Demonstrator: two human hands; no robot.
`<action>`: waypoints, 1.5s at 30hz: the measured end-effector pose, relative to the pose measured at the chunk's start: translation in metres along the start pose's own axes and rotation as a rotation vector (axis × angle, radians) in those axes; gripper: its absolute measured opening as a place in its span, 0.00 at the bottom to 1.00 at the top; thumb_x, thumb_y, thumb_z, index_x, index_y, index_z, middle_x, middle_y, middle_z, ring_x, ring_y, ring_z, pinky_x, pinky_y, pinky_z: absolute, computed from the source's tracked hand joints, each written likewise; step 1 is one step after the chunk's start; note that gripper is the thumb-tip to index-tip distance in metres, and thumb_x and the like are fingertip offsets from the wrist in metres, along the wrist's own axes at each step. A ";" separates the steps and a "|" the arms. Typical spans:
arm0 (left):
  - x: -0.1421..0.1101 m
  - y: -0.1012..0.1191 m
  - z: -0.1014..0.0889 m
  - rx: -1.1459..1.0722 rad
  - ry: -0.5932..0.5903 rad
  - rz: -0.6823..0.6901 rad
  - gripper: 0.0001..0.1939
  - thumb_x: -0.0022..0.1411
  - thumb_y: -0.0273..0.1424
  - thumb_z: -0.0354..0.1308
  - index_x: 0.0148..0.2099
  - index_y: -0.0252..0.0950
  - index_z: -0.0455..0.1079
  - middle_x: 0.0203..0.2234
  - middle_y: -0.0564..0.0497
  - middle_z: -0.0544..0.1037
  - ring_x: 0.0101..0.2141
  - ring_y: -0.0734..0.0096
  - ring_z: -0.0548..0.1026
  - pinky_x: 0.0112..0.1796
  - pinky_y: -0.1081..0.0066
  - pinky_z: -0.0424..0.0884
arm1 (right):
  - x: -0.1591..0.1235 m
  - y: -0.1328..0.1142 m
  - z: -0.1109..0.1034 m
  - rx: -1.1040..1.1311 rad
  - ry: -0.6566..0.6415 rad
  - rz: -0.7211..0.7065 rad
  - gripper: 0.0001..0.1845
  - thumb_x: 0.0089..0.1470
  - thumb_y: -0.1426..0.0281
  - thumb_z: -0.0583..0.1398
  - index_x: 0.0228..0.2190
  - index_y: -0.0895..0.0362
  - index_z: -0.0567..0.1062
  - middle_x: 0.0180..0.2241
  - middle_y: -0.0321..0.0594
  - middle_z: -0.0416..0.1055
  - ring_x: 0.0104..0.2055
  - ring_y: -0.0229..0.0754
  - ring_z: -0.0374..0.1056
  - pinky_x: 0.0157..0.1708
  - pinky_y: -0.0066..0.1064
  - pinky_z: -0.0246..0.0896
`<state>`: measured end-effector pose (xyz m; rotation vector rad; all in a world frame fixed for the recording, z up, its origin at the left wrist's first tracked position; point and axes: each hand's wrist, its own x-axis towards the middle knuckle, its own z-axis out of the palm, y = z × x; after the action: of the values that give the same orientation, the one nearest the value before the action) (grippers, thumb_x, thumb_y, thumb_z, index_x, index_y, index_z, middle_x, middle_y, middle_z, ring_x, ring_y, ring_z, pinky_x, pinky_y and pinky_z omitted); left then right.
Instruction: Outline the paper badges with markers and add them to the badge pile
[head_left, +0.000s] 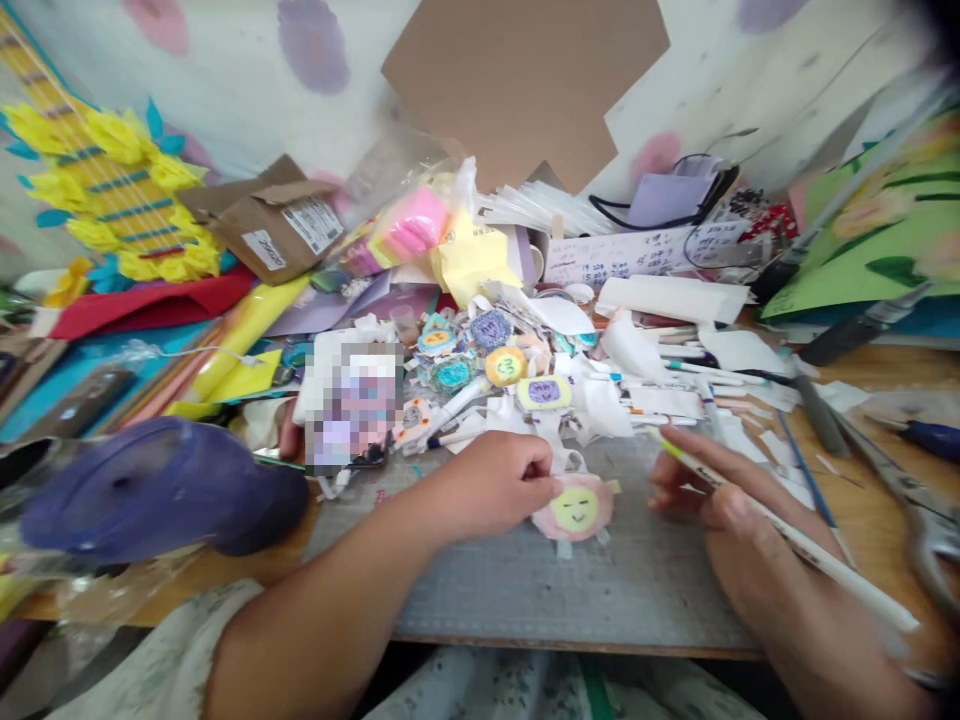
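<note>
My left hand (495, 485) is closed, with thumb and fingertips pinching the left edge of a paper cutout (576, 508). This cutout is pink with a yellow centre and a drawn smiling face, and small paper tabs stick out around it. It rests on a grey cutting mat (525, 595). To the right, my right hand (765, 560) grips a slim white marker (825, 562) with a yellow-green tip. The tip points up and to the left, apart from the cutout.
Several painted face cutouts (506, 367) lie among paper scraps and pens behind the mat. On the left are a phone (352, 410), blurred out, and a dark blue rounded object (161, 490). Scissors (922, 520) lie at right. A cardboard box (277, 225) stands behind.
</note>
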<state>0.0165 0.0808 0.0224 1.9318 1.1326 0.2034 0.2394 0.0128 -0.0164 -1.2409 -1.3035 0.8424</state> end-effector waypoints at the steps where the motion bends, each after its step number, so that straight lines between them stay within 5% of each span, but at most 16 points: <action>1: 0.000 0.000 0.000 0.012 0.009 0.005 0.10 0.58 0.34 0.54 0.26 0.36 0.62 0.20 0.58 0.65 0.25 0.74 0.62 0.25 0.74 0.53 | -0.004 0.002 -0.003 0.006 -0.015 0.008 0.17 0.59 0.56 0.54 0.43 0.50 0.75 0.36 0.44 0.72 0.34 0.47 0.69 0.31 0.37 0.65; 7: 0.000 0.003 0.000 0.111 0.008 0.047 0.11 0.57 0.34 0.53 0.25 0.36 0.61 0.18 0.59 0.64 0.23 0.76 0.61 0.23 0.75 0.52 | -0.013 -0.006 -0.009 -0.112 -0.192 0.089 0.11 0.57 0.63 0.58 0.25 0.53 0.70 0.22 0.35 0.65 0.24 0.40 0.60 0.22 0.30 0.54; 14: 0.000 0.004 0.000 0.141 0.034 0.079 0.10 0.56 0.33 0.53 0.24 0.36 0.61 0.18 0.59 0.66 0.22 0.77 0.61 0.23 0.75 0.52 | -0.007 -0.016 -0.001 -0.351 -0.331 -0.032 0.11 0.55 0.69 0.57 0.22 0.53 0.68 0.19 0.33 0.65 0.21 0.37 0.60 0.20 0.28 0.53; 45: 0.000 0.003 0.001 0.135 0.031 0.090 0.12 0.56 0.33 0.54 0.23 0.36 0.59 0.17 0.59 0.62 0.21 0.77 0.59 0.22 0.75 0.50 | -0.007 -0.015 -0.003 -0.428 -0.342 -0.066 0.11 0.56 0.69 0.57 0.22 0.53 0.67 0.20 0.33 0.66 0.22 0.37 0.61 0.20 0.28 0.54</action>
<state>0.0191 0.0793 0.0243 2.1079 1.1044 0.2104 0.2387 0.0025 -0.0033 -1.4123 -1.8625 0.7731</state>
